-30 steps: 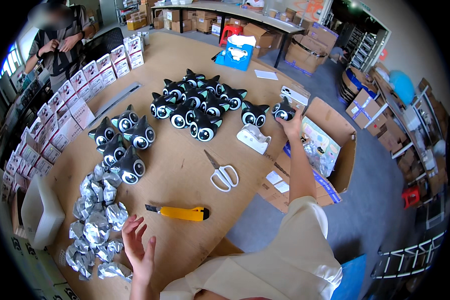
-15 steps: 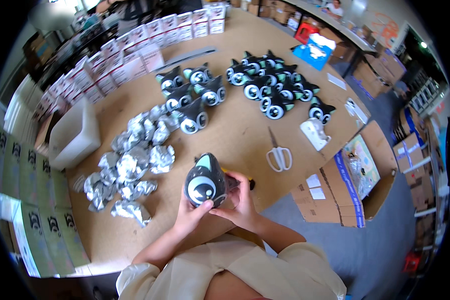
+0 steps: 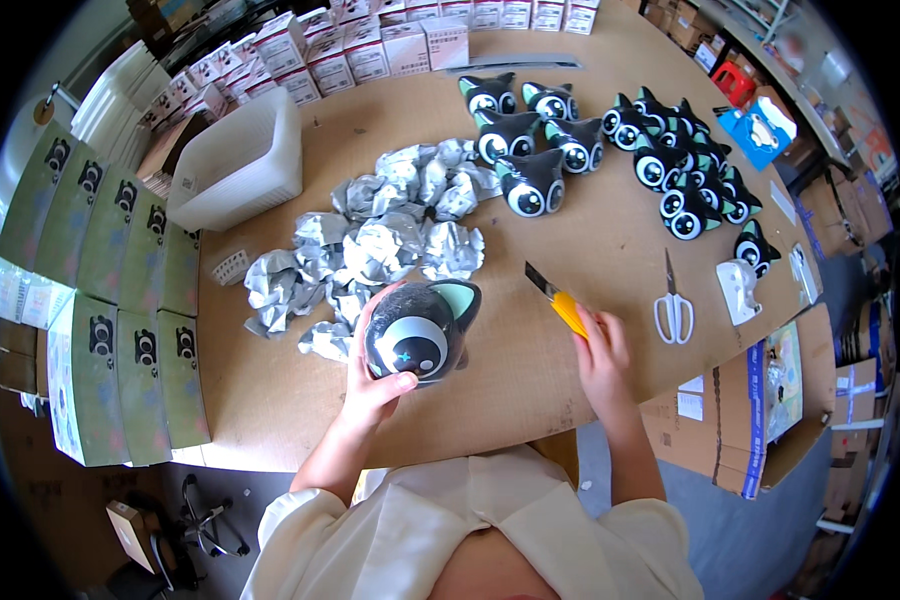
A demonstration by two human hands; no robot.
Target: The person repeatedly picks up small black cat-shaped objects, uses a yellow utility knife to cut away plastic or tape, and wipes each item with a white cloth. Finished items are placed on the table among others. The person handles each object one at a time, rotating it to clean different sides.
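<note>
My left hand (image 3: 372, 388) is wrapped round a black cat head figure (image 3: 400, 318) with a big white-ringed eye and a mint-green inner ear. The figure is held tilted above the table's near part, its eye turned up towards me, and a shiny film seems to cover it. To the right, my right hand (image 3: 606, 362) grips the handle end of a yellow utility knife (image 3: 568, 310). The knife's dark blade points away and to the left, apart from the figure. Crumpled silver wrapping (image 3: 382, 246) lies just beyond my left hand.
More cat heads (image 3: 532, 182) stand farther back, with another group (image 3: 685, 205) at right. White-handled scissors (image 3: 673, 318) and a white tape dispenser (image 3: 740, 290) lie rightward. At left are a white bin (image 3: 288, 150) and stacked green boxes (image 3: 90, 385). An open carton (image 3: 730, 420) stands right.
My right hand has left the cat head figure, moved right and taken hold of the yellow knife. My left hand alone now holds the figure, which is turned differently. The view has shifted left.
</note>
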